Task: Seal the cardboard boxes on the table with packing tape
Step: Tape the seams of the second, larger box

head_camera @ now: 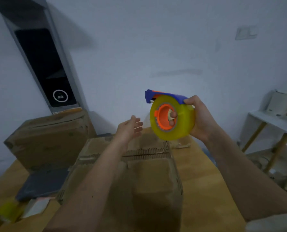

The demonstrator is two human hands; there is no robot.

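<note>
**Entry: tape dispenser in hand, near box not yet sealed**

State of hands. My right hand (200, 118) grasps the tape dispenser (170, 114): fingers through the orange core, thumb on the blue guard over the yellowish roll. I hold it in the air at about 1 o'clock, above the far edge of the near box (139, 178). My left hand (130, 127) is released, fingers straight, palm turned toward the dispenser, holding nothing, hovering at 12 o'clock over the same far edge.

Progress. The near box sits on the wooden surface (204, 173) directly in front of me. Its top shows a torn, corrugated strip across the far part and no fresh tape line that I can make out; the picture is dim and blurred, so I cannot rule out clear tape. I judge sealing of this box as not begun, and the step in hand as finding the free end of the tape. A second box (47, 138) stands at 10 o'clock, against the wall; whether its seam is taped I cannot tell. A dark flat item (44, 183) lies at 9 o'clock beside it.

Writing. No brand, label or text is readable on dispenser, roll or boxes. The dark panel (45, 67) at 11 o'clock shows only a white ring symbol, no letters.
</note>
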